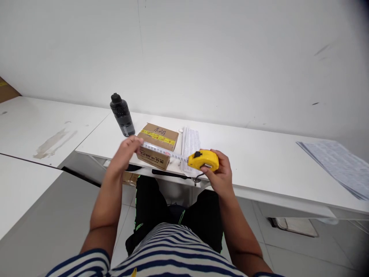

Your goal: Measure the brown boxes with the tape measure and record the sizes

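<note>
A yellow tape measure point(203, 160) is gripped in my right hand point(221, 173), a dark wrist cord dangling below it. Its white blade point(155, 148) stretches leftward across the front upper edge of a small cardboard box point(157, 132). My left hand point(128, 150) pinches the free end of the blade at the box's left front corner. Yellow tape and black handwriting mark the top of the box, and printed characters show on its front. Whether the blade touches the cardboard, I cannot tell.
Behind the box at left stands a dark water bottle point(122, 115). Printed papers point(190, 142) lie right of the box, partly under the tape measure. More sheets point(337, 163) rest at the far right of the white table point(259, 165), which meets a white wall point(201, 65).
</note>
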